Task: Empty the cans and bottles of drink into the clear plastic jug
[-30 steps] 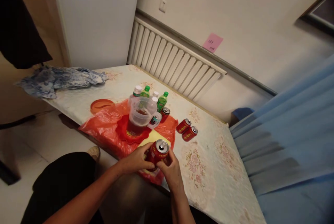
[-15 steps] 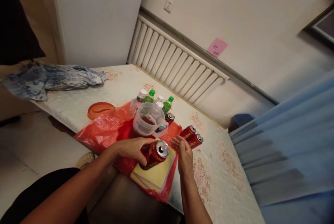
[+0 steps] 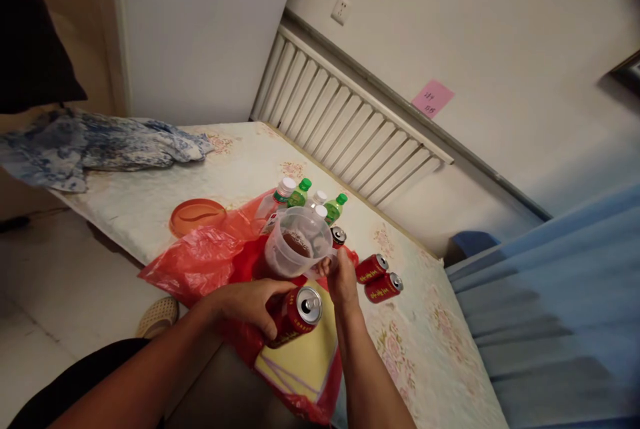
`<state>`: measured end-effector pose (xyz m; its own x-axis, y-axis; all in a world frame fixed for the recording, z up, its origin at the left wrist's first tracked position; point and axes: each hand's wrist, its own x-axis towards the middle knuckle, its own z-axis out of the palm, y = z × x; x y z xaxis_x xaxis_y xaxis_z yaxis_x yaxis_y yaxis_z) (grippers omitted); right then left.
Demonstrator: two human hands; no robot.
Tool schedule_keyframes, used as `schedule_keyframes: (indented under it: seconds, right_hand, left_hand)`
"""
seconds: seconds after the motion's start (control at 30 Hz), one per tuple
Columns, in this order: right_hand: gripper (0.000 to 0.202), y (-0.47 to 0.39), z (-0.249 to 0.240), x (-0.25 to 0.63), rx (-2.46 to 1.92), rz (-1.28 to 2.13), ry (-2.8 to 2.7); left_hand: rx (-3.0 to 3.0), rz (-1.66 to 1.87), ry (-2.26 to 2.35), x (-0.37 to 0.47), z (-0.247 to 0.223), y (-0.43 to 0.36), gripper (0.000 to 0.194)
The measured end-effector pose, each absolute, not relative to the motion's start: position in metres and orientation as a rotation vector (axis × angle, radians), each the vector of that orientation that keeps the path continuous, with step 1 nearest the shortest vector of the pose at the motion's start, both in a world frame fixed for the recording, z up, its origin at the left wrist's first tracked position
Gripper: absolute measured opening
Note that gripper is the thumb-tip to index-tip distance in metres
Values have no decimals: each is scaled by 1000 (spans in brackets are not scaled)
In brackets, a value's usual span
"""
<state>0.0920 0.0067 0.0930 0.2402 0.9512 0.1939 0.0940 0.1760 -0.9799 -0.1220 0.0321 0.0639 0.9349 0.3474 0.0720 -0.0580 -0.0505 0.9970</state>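
Note:
My left hand [image 3: 256, 305] is wrapped round a red drink can [image 3: 294, 317] whose top is open, holding it over yellow cloths or papers [image 3: 300, 365]. My right hand [image 3: 340, 279] has its fingers closed around the handle of a clear plastic measuring jug [image 3: 287, 255]. Brown liquid [image 3: 296, 242] lies in the bottom of the jug. Beneath these things spreads a red plastic bag [image 3: 200, 259]. Right of my right hand, two more red cans [image 3: 383, 287] stand side by side, and another can [image 3: 339, 237] is partly hidden behind the jug.
Several bottles with green or white caps [image 3: 334, 209] stand behind the jug. An orange lid [image 3: 197, 215] lies to the left on the flower-patterned tablecloth [image 3: 400, 342]. Farther left is a crumpled blue-and-white cloth [image 3: 130, 142]. A radiator [image 3: 345, 115] runs along the wall, and a blue curtain [image 3: 550, 295] hangs right.
My right hand has moved from beside the two red cans to the jug and taken hold of its handle. My left hand still holds its can. The view has shifted slightly.

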Motion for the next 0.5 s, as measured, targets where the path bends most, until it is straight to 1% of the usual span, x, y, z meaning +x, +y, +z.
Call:
schedule_keyframes:
  seconds: [0.07, 0.27, 0.43, 0.5]
  right_hand:
    - [53, 12, 90, 85, -1121, 935, -1053]
    - [43, 19, 99, 66, -1055, 858, -856]
    - [42, 12, 133, 61, -1059, 769, -808]
    - [41, 7, 154, 63, -1057, 700, -810]
  left_hand:
    - [1594, 332, 257, -126, 62, 33, 87]
    - [1694, 312, 314, -137, 56, 38, 88]
    - [1729, 309, 340, -141, 59, 38, 86]
    - [1745, 372, 326, -141, 60, 37, 86]
